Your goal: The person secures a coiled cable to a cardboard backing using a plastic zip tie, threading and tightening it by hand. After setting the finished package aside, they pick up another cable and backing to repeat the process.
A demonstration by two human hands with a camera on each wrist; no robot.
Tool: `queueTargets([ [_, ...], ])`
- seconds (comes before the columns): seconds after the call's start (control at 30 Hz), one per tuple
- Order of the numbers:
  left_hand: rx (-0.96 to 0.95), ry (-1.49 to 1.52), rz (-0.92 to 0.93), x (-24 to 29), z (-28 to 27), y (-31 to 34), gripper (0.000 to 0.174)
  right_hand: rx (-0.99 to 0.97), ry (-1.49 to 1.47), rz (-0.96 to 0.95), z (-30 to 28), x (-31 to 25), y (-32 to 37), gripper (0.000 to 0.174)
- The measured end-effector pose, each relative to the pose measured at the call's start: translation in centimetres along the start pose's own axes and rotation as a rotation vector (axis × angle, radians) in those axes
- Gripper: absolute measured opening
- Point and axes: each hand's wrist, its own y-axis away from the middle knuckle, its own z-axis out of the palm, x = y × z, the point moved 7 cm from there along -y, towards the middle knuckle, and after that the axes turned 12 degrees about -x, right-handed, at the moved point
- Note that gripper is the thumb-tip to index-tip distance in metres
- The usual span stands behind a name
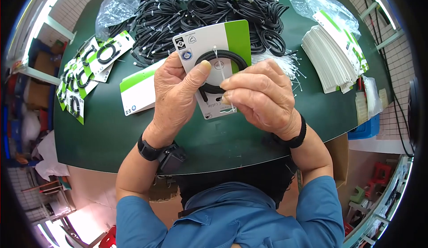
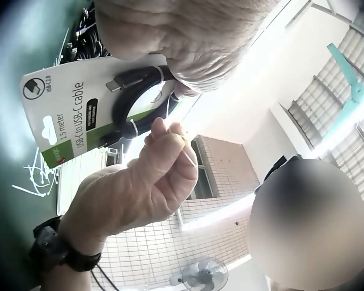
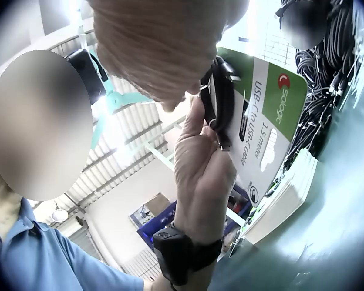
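Observation:
My left hand (image 1: 171, 92) grips a white and green packaging card (image 1: 238, 38) by its side edge, thumb lying over the front. A coil of black USB-C cable (image 1: 232, 56) lies against the card, and a white cable tie (image 1: 221, 72) runs across it. The fingertips of my right hand (image 1: 267, 94) pinch the tie's thin white tail at the coil's lower edge. In the left wrist view the card's other face (image 2: 45, 97) carries the printed cable name and a hanging slot, with a cable plug (image 2: 118, 82) beside the coil.
Behind the card lies a large heap of black cables (image 1: 178, 29), with loose white ties (image 1: 281, 67) at its right. Carded cables (image 1: 82, 76) are piled at left. Blank cards (image 1: 138, 89) lie near my left hand; a thick card stack (image 1: 330, 58) stands at right.

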Motion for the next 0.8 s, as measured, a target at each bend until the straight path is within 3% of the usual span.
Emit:
queueTargets([
  [0.8,0.001,-0.093,-0.050,0.16,0.08,0.20,0.031,-0.032,-0.285,-0.037,0.69,-0.28,-0.22,0.019],
])
